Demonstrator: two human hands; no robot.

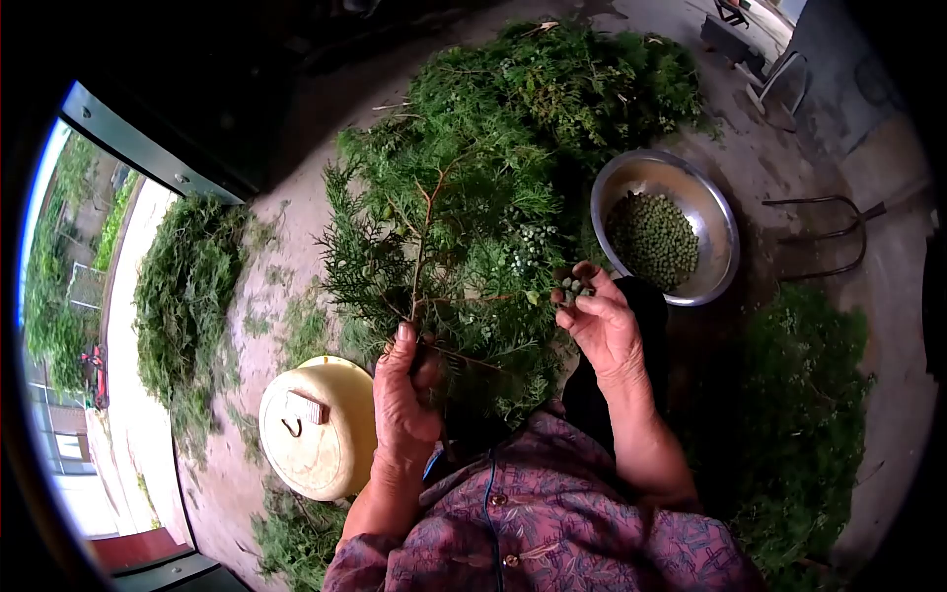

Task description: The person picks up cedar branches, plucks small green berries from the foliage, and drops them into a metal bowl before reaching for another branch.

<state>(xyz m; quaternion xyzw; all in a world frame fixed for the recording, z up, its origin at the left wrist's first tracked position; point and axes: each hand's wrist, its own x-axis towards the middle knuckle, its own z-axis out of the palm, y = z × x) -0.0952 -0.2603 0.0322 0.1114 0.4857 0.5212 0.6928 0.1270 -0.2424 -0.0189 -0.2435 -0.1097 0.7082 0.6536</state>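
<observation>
My left hand (405,390) is closed around the stem of a leafy evergreen branch (422,237), which stands up from my fist and spreads over the pile beyond. To its right, my right hand (607,321) has its fingers curled around a small cluster of green seed cones (572,288). A thin twig of the branch reaches toward these fingertips. Past my right hand, a metal bowl (728,232) holds many round green cones (653,237). More pale cones (533,242) show among the foliage between the branch and the bowl.
A large heap of cut greenery (562,94) lies ahead. Other piles lie at left (192,296) and right (799,395). An upturned yellowish plastic basin (316,429) sits beside my left arm. A bent metal frame (858,242) stands at right. A doorway opens at far left.
</observation>
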